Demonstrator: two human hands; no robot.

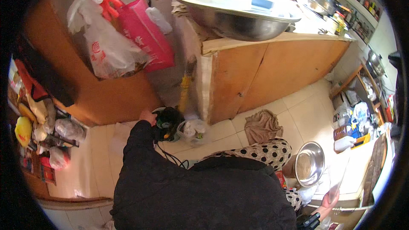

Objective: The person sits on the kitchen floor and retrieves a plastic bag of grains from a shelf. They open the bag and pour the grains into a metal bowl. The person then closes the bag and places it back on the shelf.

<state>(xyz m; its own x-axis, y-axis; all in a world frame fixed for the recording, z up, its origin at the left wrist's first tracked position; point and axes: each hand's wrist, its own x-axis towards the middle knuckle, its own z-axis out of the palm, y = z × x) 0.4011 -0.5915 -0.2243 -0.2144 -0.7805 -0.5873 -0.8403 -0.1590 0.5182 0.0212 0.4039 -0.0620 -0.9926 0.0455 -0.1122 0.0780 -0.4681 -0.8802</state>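
My left hand is beside the rim of a bin with dark contents on the floor; its fingers are too small and partly hidden to read. Next to the bin stands a clear plastic bag with some light and green items in it. At the lower right my right hand is closed on the lower end of a thin translucent plastic piece. Near that hand is a steel bowl with a brown grainy layer inside. A brown cloth lies crumpled on the tiles.
A large steel basin overhangs the corner of the wooden counter. A white plastic bag and a pink bag hang at the upper left. Black cables lie near the bin. Bottles and bags crowd the right shelf.
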